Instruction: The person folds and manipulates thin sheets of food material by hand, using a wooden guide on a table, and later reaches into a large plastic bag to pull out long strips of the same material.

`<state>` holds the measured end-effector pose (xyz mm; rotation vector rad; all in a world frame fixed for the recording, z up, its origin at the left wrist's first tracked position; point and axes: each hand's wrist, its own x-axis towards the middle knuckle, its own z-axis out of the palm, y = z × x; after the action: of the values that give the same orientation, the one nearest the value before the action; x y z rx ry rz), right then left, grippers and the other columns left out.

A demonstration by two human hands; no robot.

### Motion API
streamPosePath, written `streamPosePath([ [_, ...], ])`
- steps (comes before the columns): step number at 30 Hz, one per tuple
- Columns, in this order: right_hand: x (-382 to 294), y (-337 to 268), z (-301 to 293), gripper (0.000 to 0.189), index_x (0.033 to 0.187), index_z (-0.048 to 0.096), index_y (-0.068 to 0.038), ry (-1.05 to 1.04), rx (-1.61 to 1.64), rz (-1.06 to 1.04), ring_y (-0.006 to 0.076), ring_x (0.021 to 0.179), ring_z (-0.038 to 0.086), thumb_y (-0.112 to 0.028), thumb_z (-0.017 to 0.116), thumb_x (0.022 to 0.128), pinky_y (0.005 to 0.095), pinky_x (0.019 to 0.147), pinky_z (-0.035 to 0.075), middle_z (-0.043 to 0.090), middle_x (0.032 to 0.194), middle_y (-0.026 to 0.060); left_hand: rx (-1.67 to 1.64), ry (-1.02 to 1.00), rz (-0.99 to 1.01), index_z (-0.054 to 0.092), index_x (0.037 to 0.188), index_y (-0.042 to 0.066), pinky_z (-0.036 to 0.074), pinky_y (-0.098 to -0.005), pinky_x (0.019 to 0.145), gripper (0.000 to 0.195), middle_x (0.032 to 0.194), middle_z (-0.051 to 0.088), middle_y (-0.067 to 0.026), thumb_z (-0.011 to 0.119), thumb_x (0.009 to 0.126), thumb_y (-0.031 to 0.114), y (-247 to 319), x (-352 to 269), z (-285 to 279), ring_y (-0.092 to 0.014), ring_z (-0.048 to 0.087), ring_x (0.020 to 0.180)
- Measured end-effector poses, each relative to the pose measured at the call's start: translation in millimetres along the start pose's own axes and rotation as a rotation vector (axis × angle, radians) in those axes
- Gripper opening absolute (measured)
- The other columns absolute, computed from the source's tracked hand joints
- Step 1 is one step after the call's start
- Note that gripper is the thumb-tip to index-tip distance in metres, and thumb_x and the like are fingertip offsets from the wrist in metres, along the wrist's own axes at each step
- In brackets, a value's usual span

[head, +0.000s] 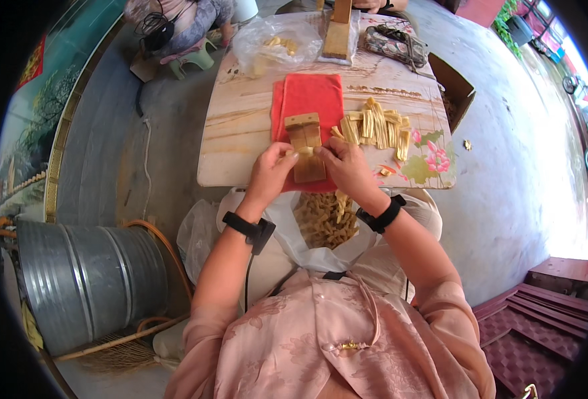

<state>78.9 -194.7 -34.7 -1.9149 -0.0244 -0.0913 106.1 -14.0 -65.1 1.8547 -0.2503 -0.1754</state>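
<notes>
My left hand (273,168) and my right hand (347,163) pinch a short pale-yellow strip (305,150) between thumbs and fingers, one at each end. The strip lies across a small wooden block fixture (310,171), whose raised far end has dark holes. Under the fixture a folded red cloth (314,95) covers part of the table. Right of the cloth, beside my right hand, is a heap of yellow ribbed strips (381,124). Below the table edge, a white plastic bag (294,239) on my lap holds many small brownish-yellow pieces (326,222).
On the table's (234,159) far side are a clear plastic bag (276,47) with yellow pieces, another wooden fixture (338,42) and a floral pouch (393,45). A person (199,22) sits at far left. A metal drum (91,279) lies left; a cardboard box (456,90) stands right.
</notes>
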Motion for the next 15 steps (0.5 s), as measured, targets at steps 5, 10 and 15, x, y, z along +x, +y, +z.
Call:
streamPosePath([
  [5,-10,25,2,0.026,0.081,0.058,0.004,0.0,-0.239,0.005,0.0396,0.072,0.057,-0.022,0.055,0.083,0.0465,0.062,0.043,0.057,0.069,0.0244,0.461,0.014,-0.011,0.057,0.094,0.002,0.046,-0.0277,0.064,0.016,0.077,0.06,-0.0043,0.055,0.088,0.017,25,-15,5,-0.015,0.055,0.066],
  [10,-43,-3,-3,0.02,0.083,0.06,0.0,0.034,-0.411,-0.052,0.0365,0.071,0.058,-0.02,0.059,0.082,0.045,0.062,0.045,0.058,0.069,0.0202,0.58,0.196,0.305,0.06,0.097,0.004,0.044,-0.0291,0.072,0.02,0.088,0.063,-0.0044,0.054,0.087,0.021,35,-59,2,-0.015,0.057,0.083],
  [15,-82,-26,10,0.018,0.087,0.063,-0.005,0.083,-0.059,-0.548,0.0299,0.068,0.057,-0.011,0.07,0.071,0.0371,0.058,0.046,0.06,0.075,0.0116,-0.649,-0.492,-0.298,0.057,0.108,0.005,0.046,-0.0309,0.084,0.029,0.104,0.061,-0.0039,0.048,0.093,0.028,22,-101,15,-0.014,0.059,0.09],
])
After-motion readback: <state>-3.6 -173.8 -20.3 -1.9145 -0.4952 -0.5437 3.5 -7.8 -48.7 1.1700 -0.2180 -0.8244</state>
